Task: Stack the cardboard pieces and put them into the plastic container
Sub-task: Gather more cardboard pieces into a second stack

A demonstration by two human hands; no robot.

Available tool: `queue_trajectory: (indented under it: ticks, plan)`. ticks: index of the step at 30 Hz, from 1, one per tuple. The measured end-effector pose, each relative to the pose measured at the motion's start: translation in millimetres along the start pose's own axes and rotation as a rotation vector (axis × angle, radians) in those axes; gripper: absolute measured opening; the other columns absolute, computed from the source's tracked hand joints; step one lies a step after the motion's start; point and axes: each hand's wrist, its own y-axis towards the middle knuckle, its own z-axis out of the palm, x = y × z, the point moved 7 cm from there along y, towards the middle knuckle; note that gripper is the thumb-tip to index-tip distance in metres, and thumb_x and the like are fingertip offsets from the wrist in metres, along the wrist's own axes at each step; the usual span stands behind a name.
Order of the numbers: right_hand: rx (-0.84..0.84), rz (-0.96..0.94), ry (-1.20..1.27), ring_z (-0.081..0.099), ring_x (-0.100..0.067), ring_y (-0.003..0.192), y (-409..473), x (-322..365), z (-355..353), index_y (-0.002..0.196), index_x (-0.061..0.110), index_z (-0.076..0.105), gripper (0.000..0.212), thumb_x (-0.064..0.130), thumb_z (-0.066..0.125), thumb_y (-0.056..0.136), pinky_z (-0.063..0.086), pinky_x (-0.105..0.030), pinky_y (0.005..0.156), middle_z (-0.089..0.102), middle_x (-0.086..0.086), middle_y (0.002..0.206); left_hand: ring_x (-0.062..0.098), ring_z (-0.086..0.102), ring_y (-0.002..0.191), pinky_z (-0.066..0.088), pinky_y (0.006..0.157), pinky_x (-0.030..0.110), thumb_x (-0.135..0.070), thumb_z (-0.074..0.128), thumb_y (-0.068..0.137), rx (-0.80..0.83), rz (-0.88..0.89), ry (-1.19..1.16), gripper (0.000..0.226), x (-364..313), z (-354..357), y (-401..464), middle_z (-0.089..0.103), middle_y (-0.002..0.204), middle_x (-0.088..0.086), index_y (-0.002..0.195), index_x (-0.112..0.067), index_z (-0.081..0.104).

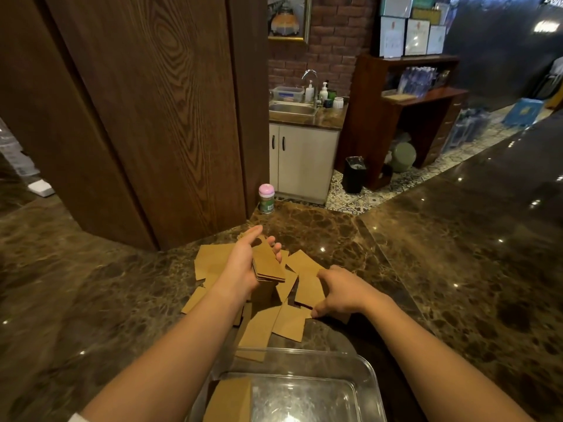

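Already the plastic container (370, 379) holds cardboard (230, 400) at its left side; left hand (243, 266) grips a tilted stack (268, 263), right hand (338, 292) pinches a loose piece (309, 290).

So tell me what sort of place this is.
Probably a café or bar service area: a long marble counter, a small sink with soap bottles behind it, and framed certificates above wooden shelves.
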Motion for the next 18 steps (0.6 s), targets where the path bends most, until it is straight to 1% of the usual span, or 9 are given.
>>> queue_trajectory:
  ticks: [2, 4, 5, 7, 10, 12, 15, 17, 18]
  plan:
    - [0.034, 0.006, 0.195, 0.06, -0.014, 0.104, -1, -1, -7, 0.122, 0.026, 0.057, 0.049, 0.045, 0.078, 0.082, 0.047, -0.029, 0.083, 0.06, 0.01, 0.109, 0.025, 0.072, 0.07, 0.059, 0.06, 0.035, -0.05, 0.066, 0.089, 0.022, 0.022, -0.003, 0.039, -1, 1, 2, 0.072, 0.1, 0.015, 0.116, -0.021, 0.063]
    - [0.026, 0.007, 0.287, 0.056, -0.01, 0.088, -3, 3, -19, 0.108, 0.022, 0.057, 0.017, 0.036, 0.059, 0.099, 0.043, -0.027, 0.072, 0.059, 0.008, 0.097, 0.025, 0.072, 0.072, 0.058, 0.062, 0.038, -0.065, 0.06, 0.085, 0.033, 0.054, -0.011, 0.053, -3, 2, 4, 0.07, 0.109, 0.014, 0.12, -0.026, 0.06]
    - [-0.001, 0.021, 0.373, 0.054, -0.01, 0.083, -3, 5, -26, 0.103, 0.019, 0.056, 0.012, 0.03, 0.052, 0.103, 0.042, -0.028, 0.07, 0.058, 0.005, 0.093, 0.026, 0.072, 0.072, 0.058, 0.062, 0.038, -0.071, 0.056, 0.082, 0.035, 0.059, -0.018, 0.059, -3, 3, 5, 0.07, 0.109, 0.014, 0.121, -0.027, 0.059]
    - [-0.091, 0.062, 0.658, 0.059, -0.014, 0.081, -4, 10, -41, 0.105, 0.012, 0.059, 0.015, 0.019, 0.047, 0.104, 0.045, -0.029, 0.068, 0.063, -0.001, 0.093, 0.027, 0.073, 0.072, 0.058, 0.06, 0.039, -0.079, 0.049, 0.078, 0.038, 0.052, -0.03, 0.067, 0, 6, 5, 0.071, 0.108, 0.015, 0.119, -0.027, 0.06]
    - [-0.191, 0.046, 1.046, 0.072, -0.015, 0.084, -8, 28, -56, 0.109, 0.009, 0.067, 0.017, 0.014, 0.052, 0.102, 0.054, -0.025, 0.065, 0.075, -0.006, 0.1, 0.029, 0.075, 0.081, 0.059, 0.063, 0.042, -0.085, 0.037, 0.075, 0.046, 0.049, 0.056, 0.074, 2, 11, 5, 0.075, 0.107, 0.014, 0.118, -0.03, 0.061]
    - [-0.21, 0.003, 1.072, 0.074, -0.018, 0.09, -8, 42, -57, 0.107, 0.013, 0.071, 0.015, 0.016, 0.058, 0.1, 0.057, -0.031, 0.072, 0.078, -0.005, 0.1, 0.033, 0.074, 0.094, 0.06, 0.07, 0.046, -0.088, 0.035, 0.068, 0.074, 0.047, 0.163, 0.079, 6, 14, 5, 0.077, 0.105, 0.011, 0.118, -0.034, 0.061]
    - [-0.26, -0.037, 0.949, 0.072, -0.021, 0.094, -3, 59, -55, 0.101, 0.014, 0.072, 0.009, 0.019, 0.067, 0.096, 0.059, -0.041, 0.081, 0.076, -0.004, 0.098, 0.034, 0.074, 0.094, 0.06, 0.067, 0.047, -0.085, 0.044, 0.064, 0.137, 0.017, 0.174, 0.076, 12, 21, 1, 0.078, 0.103, 0.01, 0.118, -0.035, 0.062]
    - [-0.318, -0.049, 0.809, 0.071, -0.018, 0.093, 0, 68, -55, 0.096, 0.015, 0.072, 0.011, 0.026, 0.071, 0.093, 0.058, -0.041, 0.083, 0.075, -0.001, 0.098, 0.034, 0.075, 0.091, 0.06, 0.066, 0.047, -0.072, 0.062, 0.071, 0.162, -0.024, 0.084, 0.062, 15, 24, 0, 0.078, 0.1, 0.013, 0.115, -0.029, 0.07]
    - [-0.347, -0.046, 0.733, 0.07, -0.016, 0.092, 2, 72, -55, 0.093, 0.017, 0.072, 0.014, 0.03, 0.073, 0.091, 0.057, -0.04, 0.083, 0.075, 0.001, 0.097, 0.033, 0.075, 0.088, 0.06, 0.065, 0.046, -0.058, 0.07, 0.077, 0.177, -0.034, 0.048, 0.048, 15, 24, -1, 0.078, 0.097, 0.015, 0.11, -0.024, 0.074]
